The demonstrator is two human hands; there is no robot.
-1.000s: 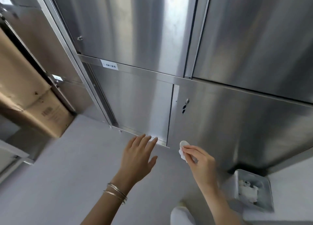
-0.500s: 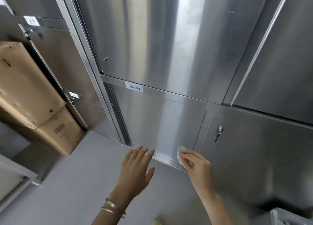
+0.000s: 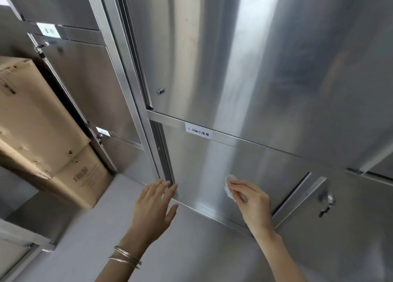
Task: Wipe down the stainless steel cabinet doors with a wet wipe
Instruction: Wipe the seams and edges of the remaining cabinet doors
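A small white wet wipe [image 3: 230, 186] lies against the lower left stainless steel cabinet door [image 3: 208, 167]. My right hand [image 3: 252, 205] pinches the wipe and presses it on that door near its lower middle. My left hand [image 3: 154, 207] is open with straight fingers, its fingertips at the door's lower left corner by the frame. Above hangs a tall upper door [image 3: 212, 58] with a small lock [image 3: 160, 91]. The lower right door [image 3: 340, 228] carries a key lock [image 3: 326, 201].
Stacked cardboard boxes [image 3: 42, 133] lean against the neighbouring cabinet at the left. A white label [image 3: 198, 130] sits on the rail above the lower door. Grey floor [image 3: 85, 228] spreads below. A metal frame edge [image 3: 19, 237] shows at the bottom left.
The view has tilted up and closed in on the doors. My right hand has slid the wipe left from the door seam onto the lower left door. My left hand moved up to the door's corner.
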